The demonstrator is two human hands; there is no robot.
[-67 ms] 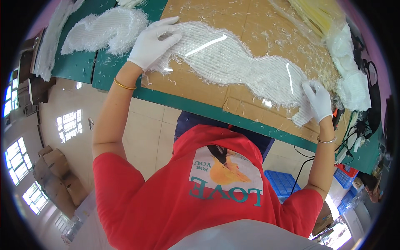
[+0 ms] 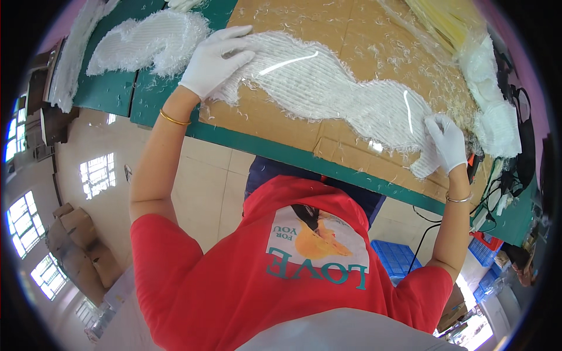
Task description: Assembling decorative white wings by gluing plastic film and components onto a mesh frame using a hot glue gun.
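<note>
A white ribbed fabric piece (image 2: pixel 328 93) with a fluffy, frayed edge and a wavy outline lies spread flat on a brown cardboard sheet (image 2: pixel 281 131). My left hand (image 2: pixel 216 61), in a white glove, rests on its left end with fingers stretched out and thumb apart. At the right end, my white-gloved right hand (image 2: pixel 448 142) has its fingers bent together at the fabric's edge, closed on it. Two bright white curved lines show on the ribbed surface. Left of my left hand, a second fluffy ribbed piece (image 2: pixel 149 44) lies on the green tabletop (image 2: pixel 105 93).
Loose white fibres litter the cardboard. At the right are clear plastic with yellowish material (image 2: pixel 445 20), a bundle of white fabric (image 2: pixel 497 126) and black cables (image 2: pixel 518 169). A long white strip (image 2: pixel 70 64) lies far left. Blue crates (image 2: pixel 393 256) stand on the floor.
</note>
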